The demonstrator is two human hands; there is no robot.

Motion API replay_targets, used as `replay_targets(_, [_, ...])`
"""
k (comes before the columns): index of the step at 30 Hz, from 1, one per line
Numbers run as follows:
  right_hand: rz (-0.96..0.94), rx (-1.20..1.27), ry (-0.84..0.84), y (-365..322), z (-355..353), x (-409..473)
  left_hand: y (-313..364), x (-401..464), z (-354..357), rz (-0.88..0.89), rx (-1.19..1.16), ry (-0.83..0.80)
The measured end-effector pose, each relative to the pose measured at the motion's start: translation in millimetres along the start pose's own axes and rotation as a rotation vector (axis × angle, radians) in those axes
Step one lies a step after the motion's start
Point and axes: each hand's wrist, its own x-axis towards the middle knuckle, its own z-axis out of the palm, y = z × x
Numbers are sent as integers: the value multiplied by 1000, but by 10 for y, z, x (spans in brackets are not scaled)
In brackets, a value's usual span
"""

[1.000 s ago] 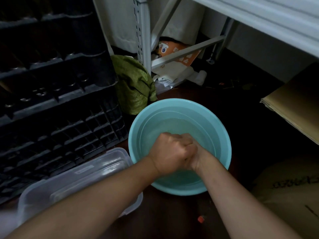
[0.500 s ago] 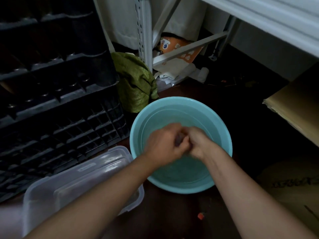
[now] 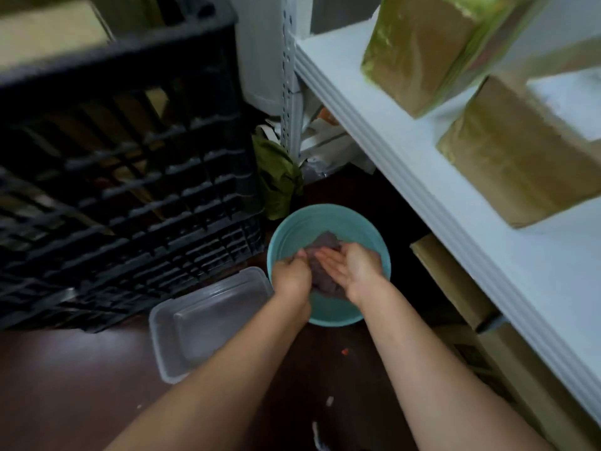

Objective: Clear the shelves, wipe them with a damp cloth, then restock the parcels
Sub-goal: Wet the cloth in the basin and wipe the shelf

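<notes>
While both forearms reach down over the teal basin (image 3: 328, 219) on the dark floor, the head view shows a purplish-grey cloth (image 3: 320, 255) bunched between the two hands, above the basin's interior. The left hand (image 3: 291, 276) has its fingers curled round the cloth's left edge, gripping it. The right hand (image 3: 353, 270) lies palm-up with fingers extended and relaxed; the cloth rests against those fingers (image 3: 325, 257) and spills past their tips and below the palm. Just left of the basin sits a clear plastic container (image 3: 208, 320), with a black crate (image 3: 130, 177) behind it. A green rag (image 3: 278, 177) lies beyond the basin. At right, a white shelf (image 3: 406, 157) carries two wrapped parcels (image 3: 419, 50).
</notes>
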Motion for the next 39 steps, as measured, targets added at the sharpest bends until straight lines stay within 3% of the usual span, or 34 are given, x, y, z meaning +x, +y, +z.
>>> replay_targets(2, [-148, -147, 192, -150, 22, -221, 198, -360, -77, -53, -184, 2])
replay_targets(3, [-186, -219, 195, -222, 31, -367, 331, -558, -112, -71, -271, -16])
replay_targets(8, [9, -304, -130, -626, 269, -1497, 1141, -1642, -218, -147, -425, -305])
replay_targets(17, [-285, -642, 36, -1523, 347, -3346, 2185, -3132, -517, -170, -78, -357])
replay_targets(23, [-442, -465, -10, -2162, 505, -4265, 3012, -3967, -647, 112, 56, -442])
replay_targets(27, [-469, -445, -68, -2554, 476, -4638, 3453, -4279, -741, 48, -128, -457])
replay_targets(32, [-489, -427, 39, -3004, 295, -5043, 4004, -4686, -698, -65, -331, -409])
replay_targets(36, [-520, -386, 77, -3291, 148, -5355, 4304, -4994, -705, 69, -267, -652])
replay_targets(39, [-583, -266, 90, -3480, -37, -5653, 4502, -5308, -608, 197, -149, -635])
